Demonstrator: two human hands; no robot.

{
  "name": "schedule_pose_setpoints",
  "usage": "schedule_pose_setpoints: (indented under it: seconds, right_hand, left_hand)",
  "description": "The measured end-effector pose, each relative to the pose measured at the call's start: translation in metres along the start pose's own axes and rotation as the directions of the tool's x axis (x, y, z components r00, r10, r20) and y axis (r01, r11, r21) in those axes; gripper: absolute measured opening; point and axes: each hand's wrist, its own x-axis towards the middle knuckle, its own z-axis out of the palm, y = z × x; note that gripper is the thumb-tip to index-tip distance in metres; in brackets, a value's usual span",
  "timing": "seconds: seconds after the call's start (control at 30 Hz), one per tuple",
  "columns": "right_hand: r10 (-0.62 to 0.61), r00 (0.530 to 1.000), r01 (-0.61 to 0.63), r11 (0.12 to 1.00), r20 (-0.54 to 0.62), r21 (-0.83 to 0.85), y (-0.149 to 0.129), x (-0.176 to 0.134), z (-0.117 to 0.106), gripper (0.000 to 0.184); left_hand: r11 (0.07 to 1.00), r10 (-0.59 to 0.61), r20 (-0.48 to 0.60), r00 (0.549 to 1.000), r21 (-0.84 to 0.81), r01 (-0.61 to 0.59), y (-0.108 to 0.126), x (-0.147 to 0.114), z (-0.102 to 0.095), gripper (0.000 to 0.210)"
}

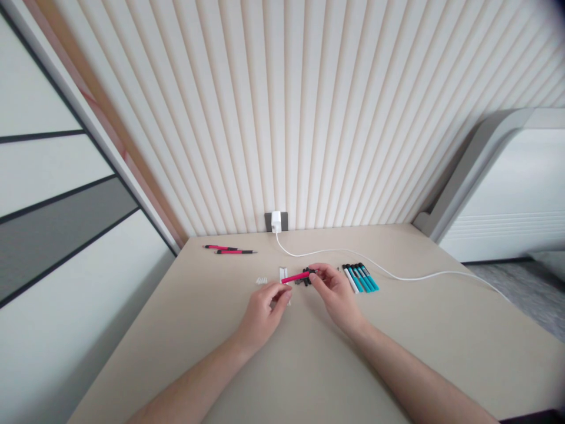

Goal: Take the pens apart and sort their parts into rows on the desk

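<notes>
Pink pen barrel [295, 277] pinched at both ends, left hand [262, 309] on one tip, right hand [336, 290] on the other. Could slip, scattering small black parts [305, 281] just beneath; white refills [283, 274] between hands liable to roll.

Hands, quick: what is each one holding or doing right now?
Left hand: fingers pinched on one end of the slim pink plastic pen barrel.
Right hand: fingers closed on the barrel's other, black-tipped end.
</notes>
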Motion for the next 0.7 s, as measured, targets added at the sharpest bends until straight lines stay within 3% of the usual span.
schedule_pose_setpoints:
  seconds: [0.17,0.47,0.7]
  right_hand:
    - [-0.019,1.0,0.019,1.0,0.018,-0.001,0.0023,0.0004,-0.0015,0.026]
    - [-0.046,0.998,0.047,0.998,0.029,-0.037,0.0052,0.0012,-0.0032,0.028]
    - [-0.025,0.999,0.025,1.0,0.036,0.001,0.0004,-0.001,-0.0027,0.033]
  left_hand:
    - [0.999,-0.025,-0.078,0.997,0.038,0.028,-0.0013,0.0036,-0.0032,0.024]
    - [0.993,0.005,-0.045,0.999,0.118,0.001,-0.0072,0.0027,-0.0019,0.024]
    - [0.985,0.059,0.048,0.997,0.16,-0.066,-0.0072,0.0021,-0.003,0.023]
